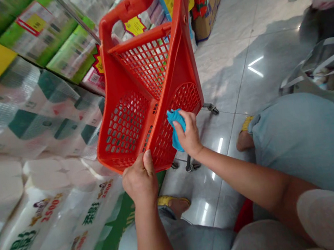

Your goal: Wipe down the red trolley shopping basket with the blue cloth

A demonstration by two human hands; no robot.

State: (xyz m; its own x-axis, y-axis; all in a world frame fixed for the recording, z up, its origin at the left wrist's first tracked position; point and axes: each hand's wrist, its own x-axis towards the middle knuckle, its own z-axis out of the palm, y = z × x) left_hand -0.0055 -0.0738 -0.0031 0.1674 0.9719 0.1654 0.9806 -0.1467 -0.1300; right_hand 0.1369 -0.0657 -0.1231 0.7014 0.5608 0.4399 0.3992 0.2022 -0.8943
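A red plastic shopping cart [111, 95] with perforated walls stands in front of me, its wheels on the floor. My left hand [140, 176] is closed on the cart's near rim, thumb on top. In my right hand [189, 134] a bunched blue cloth [177, 129] is gripped, held against the cart's right outer side. The cart's basket has nothing in it that I can see. Part of the cloth is hidden by my fingers.
Packs of tissue paper [41, 225] are stacked along the left, close to the cart. Red packaged goods [203, 0] stand behind it. At the right lies a clear bag with white handles [318, 72]. Grey tiles [244, 77] cover the floor.
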